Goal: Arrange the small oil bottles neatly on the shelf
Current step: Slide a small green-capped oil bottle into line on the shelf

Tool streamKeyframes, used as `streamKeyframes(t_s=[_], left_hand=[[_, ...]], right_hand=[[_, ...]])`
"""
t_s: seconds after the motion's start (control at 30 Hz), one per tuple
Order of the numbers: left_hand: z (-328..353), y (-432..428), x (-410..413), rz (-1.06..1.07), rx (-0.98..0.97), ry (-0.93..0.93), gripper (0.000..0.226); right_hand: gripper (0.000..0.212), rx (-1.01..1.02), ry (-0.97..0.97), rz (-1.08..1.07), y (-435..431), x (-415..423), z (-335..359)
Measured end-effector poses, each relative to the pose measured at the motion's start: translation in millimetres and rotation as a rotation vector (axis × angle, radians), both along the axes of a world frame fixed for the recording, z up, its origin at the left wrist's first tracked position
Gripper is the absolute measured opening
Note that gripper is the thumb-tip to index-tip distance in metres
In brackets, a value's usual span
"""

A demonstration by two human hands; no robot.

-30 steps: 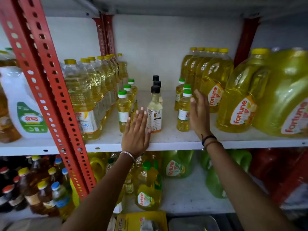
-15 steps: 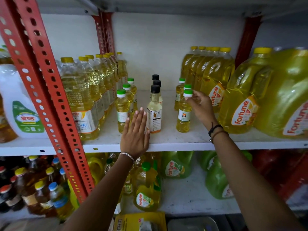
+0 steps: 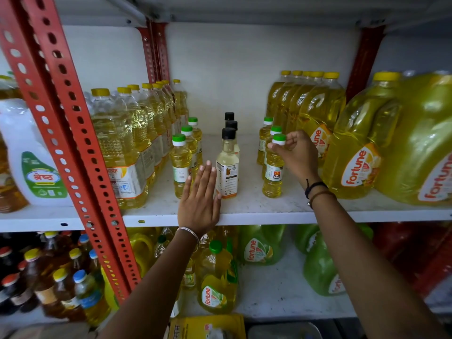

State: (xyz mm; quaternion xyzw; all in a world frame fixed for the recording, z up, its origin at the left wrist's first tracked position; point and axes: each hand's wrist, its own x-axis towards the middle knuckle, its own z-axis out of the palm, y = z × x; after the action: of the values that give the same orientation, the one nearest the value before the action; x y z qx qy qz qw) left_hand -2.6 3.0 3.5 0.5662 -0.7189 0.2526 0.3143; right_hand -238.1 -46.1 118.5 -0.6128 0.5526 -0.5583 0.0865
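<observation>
Small oil bottles (image 3: 227, 165) stand in three short rows on the white shelf (image 3: 256, 211) in the head view — green-capped rows left and right, a black-capped row between. The right hand (image 3: 297, 155) pinches the green cap of the front right bottle (image 3: 274, 172), its fingers (image 3: 271, 146) curled closed around the cap while the bottle stands upright on the shelf. The left hand (image 3: 199, 204) lies flat and open at the shelf's front edge, holding nothing — its fingertips reach between the front green-capped bottle (image 3: 181, 167) and the front black-capped one. Large yellow oil jugs (image 3: 362, 148) stand just beyond the right hand.
</observation>
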Motion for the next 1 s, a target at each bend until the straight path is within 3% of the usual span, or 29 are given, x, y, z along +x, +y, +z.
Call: streamKeyframes(t_s=[0.23,1.0], left_hand=[[0.3,0.0,-0.8,0.003,-0.003,-0.004,0.063],[0.5,1.0,-0.5,-0.013,0.028,0.016,0.063]], right_hand=[[0.028,0.053,-0.087,0.169,4.7,-0.6,0.3],[0.027,-0.033,-0.076,0.191,56.9,-28.3,-0.1]])
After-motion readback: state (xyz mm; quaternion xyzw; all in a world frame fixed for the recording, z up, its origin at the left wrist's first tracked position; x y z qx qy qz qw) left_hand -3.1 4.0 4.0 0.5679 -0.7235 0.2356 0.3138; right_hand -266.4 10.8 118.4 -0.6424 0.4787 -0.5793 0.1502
